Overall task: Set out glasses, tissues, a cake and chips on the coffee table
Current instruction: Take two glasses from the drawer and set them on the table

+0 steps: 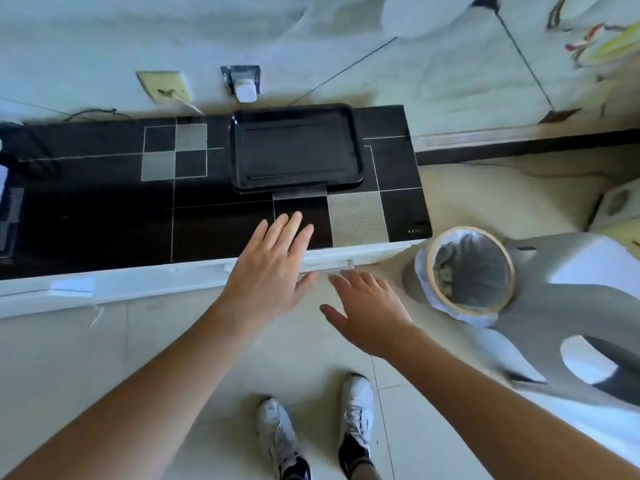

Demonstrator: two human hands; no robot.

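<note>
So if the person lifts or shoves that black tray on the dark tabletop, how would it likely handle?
The black tray looks like one rigid moulded piece, so it probably won't flex. It is shallow and holds nothing, so likely light for its size. Its glossy surface on the glossy tabletop suggests it would slide easily when pushed; the raised rim gives some grip.

A home living room: low cabinet [104,220], waste bin [467,271], tiled floor [207,341].

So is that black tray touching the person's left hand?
Apart. The head view shows the left hand open, its fingertips short of the black tray, with a strip of bare dark tabletop between them.
</note>
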